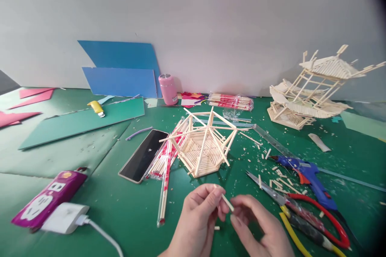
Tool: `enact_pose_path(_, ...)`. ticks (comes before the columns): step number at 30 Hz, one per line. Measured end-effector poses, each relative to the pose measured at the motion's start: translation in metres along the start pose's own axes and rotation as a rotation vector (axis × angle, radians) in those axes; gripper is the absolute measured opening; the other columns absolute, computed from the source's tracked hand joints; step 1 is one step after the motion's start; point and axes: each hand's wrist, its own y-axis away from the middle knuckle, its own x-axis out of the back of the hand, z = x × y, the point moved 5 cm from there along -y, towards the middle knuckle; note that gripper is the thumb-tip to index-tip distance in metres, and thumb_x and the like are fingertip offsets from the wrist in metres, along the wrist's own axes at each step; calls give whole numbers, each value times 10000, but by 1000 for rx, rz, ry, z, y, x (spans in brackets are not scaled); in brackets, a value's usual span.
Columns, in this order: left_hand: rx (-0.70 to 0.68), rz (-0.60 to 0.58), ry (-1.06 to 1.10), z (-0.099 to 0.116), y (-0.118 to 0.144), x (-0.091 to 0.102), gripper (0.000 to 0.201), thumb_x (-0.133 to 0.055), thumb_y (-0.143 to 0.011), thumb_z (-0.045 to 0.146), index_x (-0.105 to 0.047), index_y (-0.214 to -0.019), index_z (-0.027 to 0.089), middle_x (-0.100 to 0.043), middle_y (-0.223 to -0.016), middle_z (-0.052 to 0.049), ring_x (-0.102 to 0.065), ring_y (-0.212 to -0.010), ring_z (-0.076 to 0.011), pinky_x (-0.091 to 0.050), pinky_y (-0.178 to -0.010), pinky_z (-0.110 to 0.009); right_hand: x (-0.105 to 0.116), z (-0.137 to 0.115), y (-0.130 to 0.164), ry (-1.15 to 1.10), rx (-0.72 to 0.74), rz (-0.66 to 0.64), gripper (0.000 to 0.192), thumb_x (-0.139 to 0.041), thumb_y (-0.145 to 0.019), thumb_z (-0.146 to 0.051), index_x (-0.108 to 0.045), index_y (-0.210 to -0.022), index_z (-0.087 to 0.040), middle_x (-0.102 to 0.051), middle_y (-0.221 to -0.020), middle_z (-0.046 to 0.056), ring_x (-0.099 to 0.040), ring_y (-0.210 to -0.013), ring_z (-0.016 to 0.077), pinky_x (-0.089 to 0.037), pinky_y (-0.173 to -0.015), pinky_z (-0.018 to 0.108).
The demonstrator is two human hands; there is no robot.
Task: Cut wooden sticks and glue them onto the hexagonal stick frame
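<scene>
My left hand and my right hand meet low in the middle of the view, both pinching one short wooden stick between their fingertips. Just beyond them on the green table stands a hexagonal frame of wooden sticks with slanted struts. Wrapped chopsticks lie to its left, and one long piece reaches toward my left hand. Scissors with red and yellow handles lie right of my right hand.
A blue glue gun and a clear ruler lie at right among wood scraps. A finished stick pavilion stands far right. A phone, purple power strip, white charger, pink can and coloured sheets are at left.
</scene>
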Motion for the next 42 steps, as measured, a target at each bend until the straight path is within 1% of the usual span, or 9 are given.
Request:
enact_pose_path(2, -36, 34, 29, 6, 2, -1, 172, -769, -645, 271, -693, -664, 117, -611, -551, -14, -498, -544, -79, -399, -587, -188, -17, 4, -9, -308, -131, 62, 124, -579, -798, -317, -597, -887, -232, -662, -746, 2, -605, -636, 123, -497, -584, 198)
enact_pose_path(5, -99, 101, 65, 13, 3, -1, 190, -792, -612, 264, -715, -704, 116, -631, -620, -20, -527, -613, -91, -433, -638, -194, -36, 6, -20, -681, -223, 150, 99, -612, -788, -325, -599, -785, -227, -646, -698, -27, -578, -616, 98, -481, -590, 187)
enact_pose_path(9, -193, 117, 28, 17, 0, -2, 139, -760, -664, 255, -720, -710, 131, -629, -644, -10, -531, -642, -90, -439, -631, -176, -54, 6, -29, -943, -298, 260, 117, -664, -748, -327, -612, -770, -224, -624, -651, -48, -552, -612, 95, -465, -605, 207)
enact_pose_path(15, -308, 136, -94, 19, -2, -1, 120, -708, -725, 257, -732, -781, 154, -664, -678, -10, -543, -644, -89, -452, -666, -176, -61, 6, -34, -958, -330, 263, 179, -653, -744, -373, -601, -774, -204, -624, -708, -28, -543, -649, 111, -447, -603, 227)
enact_pose_path(18, -339, 186, -170, 21, 2, 7, 155, -725, -701, 263, -721, -820, 164, -692, -744, -22, -583, -711, -117, -464, -699, -198, -57, 10, -39, -923, -366, 271, 192, -646, -746, -368, -591, -730, -185, -595, -631, -35, -509, -581, 99, -417, -546, 206)
enact_pose_path(24, -626, 323, -501, 45, 7, 32, 167, -740, -669, 262, -658, -795, 188, -617, -703, 18, -540, -669, -122, -447, -606, -209, -51, 11, -51, -938, -402, 297, 234, -723, -658, -347, -572, -679, -170, -588, -567, -51, -512, -509, 76, -391, -493, 182)
enact_pose_path(30, -832, 203, -855, 70, -7, 22, 305, -702, -703, 217, -646, -1003, 212, -605, -940, -36, -525, -835, -175, -421, -718, -266, -53, -3, -58, -962, -371, 306, 263, -737, -633, -369, -596, -687, -154, -585, -545, -47, -493, -501, 73, -392, -508, 195)
enact_pose_path(36, -762, 48, -921, 77, -15, 10, 200, -627, -742, 183, -652, -940, 185, -643, -896, -45, -568, -845, -194, -440, -755, -291, -57, -1, -60, -956, -358, 352, 241, -740, -629, -348, -622, -698, -149, -600, -557, -38, -496, -485, 72, -378, -479, 190)
enact_pose_path(42, -749, 7, -958, 81, -20, 8, 134, -592, -779, 223, -673, -858, 152, -662, -780, -54, -576, -746, -189, -454, -697, -289, -60, 0, -57, -934, -350, 386, 236, -742, -622, -353, -673, -735, -159, -625, -595, -31, -500, -507, 69, -397, -500, 188)
